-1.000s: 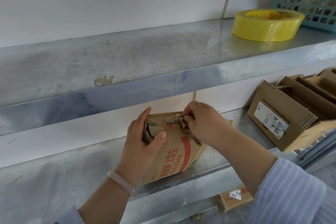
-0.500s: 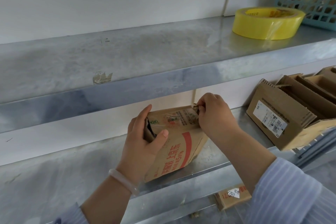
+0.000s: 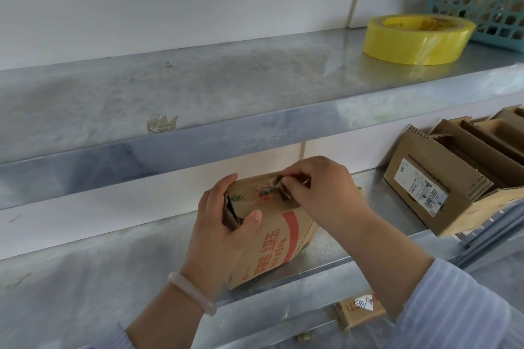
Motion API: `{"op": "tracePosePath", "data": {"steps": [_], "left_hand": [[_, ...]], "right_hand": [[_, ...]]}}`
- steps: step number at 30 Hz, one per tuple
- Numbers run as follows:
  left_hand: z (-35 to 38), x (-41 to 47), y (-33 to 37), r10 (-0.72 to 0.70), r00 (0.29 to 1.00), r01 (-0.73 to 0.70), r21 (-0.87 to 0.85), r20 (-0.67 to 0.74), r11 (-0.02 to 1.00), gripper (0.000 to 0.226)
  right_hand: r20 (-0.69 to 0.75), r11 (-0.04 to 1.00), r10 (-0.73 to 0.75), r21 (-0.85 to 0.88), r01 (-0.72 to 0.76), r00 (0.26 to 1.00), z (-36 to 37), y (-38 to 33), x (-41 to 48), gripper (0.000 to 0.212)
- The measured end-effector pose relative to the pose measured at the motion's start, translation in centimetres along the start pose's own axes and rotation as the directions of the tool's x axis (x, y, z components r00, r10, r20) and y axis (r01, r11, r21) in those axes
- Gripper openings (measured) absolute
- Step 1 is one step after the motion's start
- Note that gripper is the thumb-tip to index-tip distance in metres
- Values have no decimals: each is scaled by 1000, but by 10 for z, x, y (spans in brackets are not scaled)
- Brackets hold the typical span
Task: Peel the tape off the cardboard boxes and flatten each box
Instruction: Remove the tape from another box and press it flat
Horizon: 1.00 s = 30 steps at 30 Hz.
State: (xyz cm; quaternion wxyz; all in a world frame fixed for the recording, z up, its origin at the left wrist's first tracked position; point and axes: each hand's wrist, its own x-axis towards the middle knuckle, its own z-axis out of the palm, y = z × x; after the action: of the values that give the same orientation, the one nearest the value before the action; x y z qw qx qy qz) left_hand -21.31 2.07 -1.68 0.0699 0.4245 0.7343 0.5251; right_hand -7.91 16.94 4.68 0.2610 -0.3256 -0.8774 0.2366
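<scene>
While the left hand (image 3: 224, 224) gripped the cardboard box (image 3: 272, 238) on the shelf (image 3: 85, 278), the right hand (image 3: 320, 193) pinched its tape (image 3: 279, 188)

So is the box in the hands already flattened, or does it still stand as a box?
Not flattened: the printed cardboard box stands on the lower shelf, keeping its volume, left hand gripping its side.

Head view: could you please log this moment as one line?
left hand: grips box | right hand: pinches tape strip on box top | box: upright on lower shelf, unflattened
</scene>
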Motion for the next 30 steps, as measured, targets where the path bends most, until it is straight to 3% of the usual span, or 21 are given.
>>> {"op": "tracePosePath", "data": {"steps": [3, 6, 12, 18, 23, 30], "left_hand": [[-2, 1, -3, 4, 1000, -4, 13, -2, 1000, 60], [-2, 0, -1, 30, 999, -30, 12, 37, 999, 61], [-4, 0, -3, 11, 999, -11, 0, 45, 1000, 62], [-6, -1, -4, -15, 999, 15, -6, 36, 1000, 60], [-8, -1, -5, -12, 999, 12, 0, 35, 1000, 58], [-6, 0, -5, 0, 999, 0, -15, 38, 1000, 60]], "right_hand": [[66, 999, -25, 23, 24, 998, 0, -3, -3, 19], [153, 994, 101, 29, -106, 983, 0, 1, -2, 53], [184, 998, 57, -51, -48, 981, -2, 4, 3, 17], [313, 998, 61, -13, -59, 948, -13, 8, 11, 24], [441, 997, 63, 14, -77, 896, -17, 6, 13, 46], [412, 995, 36, 69, -71, 911, -22, 1, 16, 20]]}}
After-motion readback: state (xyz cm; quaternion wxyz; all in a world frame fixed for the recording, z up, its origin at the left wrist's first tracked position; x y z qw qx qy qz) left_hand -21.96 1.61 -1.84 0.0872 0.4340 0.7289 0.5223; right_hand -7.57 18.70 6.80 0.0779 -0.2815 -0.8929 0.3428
